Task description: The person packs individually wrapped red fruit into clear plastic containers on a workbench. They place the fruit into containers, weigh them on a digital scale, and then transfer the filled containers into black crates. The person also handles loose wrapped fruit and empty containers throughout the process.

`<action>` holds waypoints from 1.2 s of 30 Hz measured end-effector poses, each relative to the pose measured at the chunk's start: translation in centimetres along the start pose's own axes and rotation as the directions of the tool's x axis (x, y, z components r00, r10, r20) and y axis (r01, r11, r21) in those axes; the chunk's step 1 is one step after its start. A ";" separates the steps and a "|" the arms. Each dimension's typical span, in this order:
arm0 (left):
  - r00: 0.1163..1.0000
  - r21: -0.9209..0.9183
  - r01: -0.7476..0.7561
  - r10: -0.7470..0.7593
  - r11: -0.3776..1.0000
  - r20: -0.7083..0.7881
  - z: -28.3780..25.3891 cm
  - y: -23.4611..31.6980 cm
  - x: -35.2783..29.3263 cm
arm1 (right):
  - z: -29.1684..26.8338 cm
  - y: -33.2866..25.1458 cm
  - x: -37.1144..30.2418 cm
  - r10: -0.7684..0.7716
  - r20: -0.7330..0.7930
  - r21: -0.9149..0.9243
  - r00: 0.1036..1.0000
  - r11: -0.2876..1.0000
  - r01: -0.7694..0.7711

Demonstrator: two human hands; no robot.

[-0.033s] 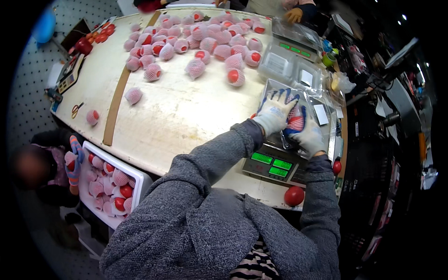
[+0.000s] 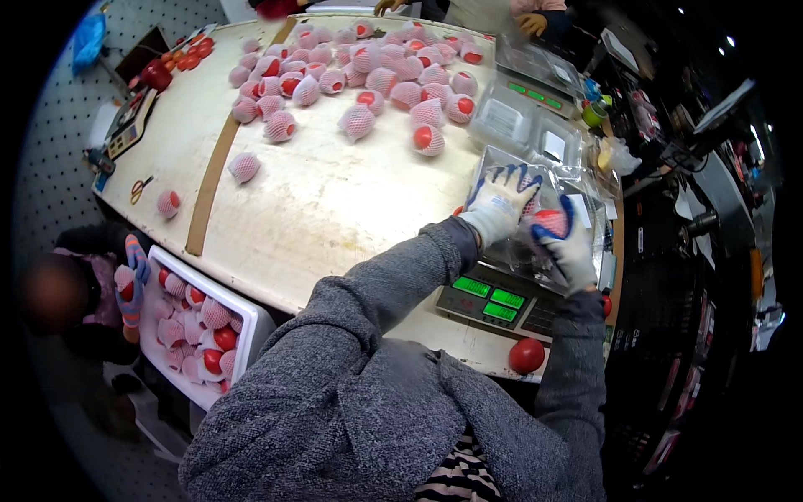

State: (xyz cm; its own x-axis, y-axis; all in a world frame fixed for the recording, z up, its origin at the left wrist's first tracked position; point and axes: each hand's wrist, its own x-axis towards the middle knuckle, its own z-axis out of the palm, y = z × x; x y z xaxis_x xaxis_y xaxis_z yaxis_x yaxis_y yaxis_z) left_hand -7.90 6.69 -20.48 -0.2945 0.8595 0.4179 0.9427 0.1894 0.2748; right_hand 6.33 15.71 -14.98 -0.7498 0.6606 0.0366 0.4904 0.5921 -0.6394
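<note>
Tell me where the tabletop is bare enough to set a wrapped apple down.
The widest bare patch of the table lies between the brown strip and the left hand, below the pile of net-wrapped apples. Left of the strip only one wrapped apple and scissors sit. Crowded: the far end, the clear trays, and the scale under both hands.

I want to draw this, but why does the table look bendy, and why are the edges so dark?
Head view: the fisheye lens curves the table edges; its rim leaves a black ring around the picture; light glares off the clear tray under the left hand and right hand; the scale display glows green; a person at lower left is blurred.
</note>
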 end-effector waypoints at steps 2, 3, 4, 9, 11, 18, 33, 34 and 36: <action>0.997 -0.020 -0.017 0.019 1.000 0.078 -0.3 0.2 0.0 | -1.6 1.2 -1.1 -0.037 -0.144 0.485 0.989 0.868 0.103; 0.987 -0.096 -0.025 0.040 0.995 0.157 -1.5 0.5 0.0 | -2.7 0.4 -1.9 0.001 -0.122 0.654 0.993 0.753 0.080; 0.989 -0.236 0.000 0.034 0.972 0.142 -2.1 0.2 -0.3 | -3.6 -0.5 -2.8 -0.026 0.005 0.772 1.000 0.636 0.013; 0.991 -0.558 0.023 -0.090 0.830 -0.094 -5.0 -2.7 -3.4 | 0.6 -4.7 -7.5 -0.302 0.380 0.756 0.874 0.646 -0.106; 0.953 -0.544 0.131 -0.257 0.829 -0.161 -5.6 -4.6 -6.0 | 4.1 -5.7 -9.0 -0.278 0.495 0.730 0.823 0.648 -0.220; 0.762 -0.744 0.442 -0.648 0.502 0.015 -6.4 -11.8 -17.7 | 17.1 -10.5 -9.5 -0.247 0.556 0.117 0.794 0.969 0.220; 0.606 -0.587 0.554 -0.769 0.591 -0.202 -9.7 -33.1 -23.0 | 24.3 -13.5 0.1 -0.253 0.424 -0.172 0.870 0.920 0.351; 0.616 -0.410 0.614 -0.734 0.675 -0.287 -10.4 -35.2 -21.9 | 25.1 -13.1 0.9 -0.261 0.411 -0.120 0.874 0.935 0.335; 0.633 -0.155 0.665 -0.662 0.730 -0.400 -12.6 -39.5 -19.4 | 28.5 -11.0 1.2 -0.322 0.339 -0.270 0.884 0.866 0.420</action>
State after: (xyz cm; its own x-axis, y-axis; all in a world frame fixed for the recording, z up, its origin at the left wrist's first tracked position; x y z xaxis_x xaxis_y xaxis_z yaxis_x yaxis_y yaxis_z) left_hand -41.42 -23.48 -28.58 -0.8737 0.2287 0.4294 0.4680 0.6363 0.6133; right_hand -12.58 -3.14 -29.79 -0.9714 0.2364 -0.0224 0.2303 0.9151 -0.3310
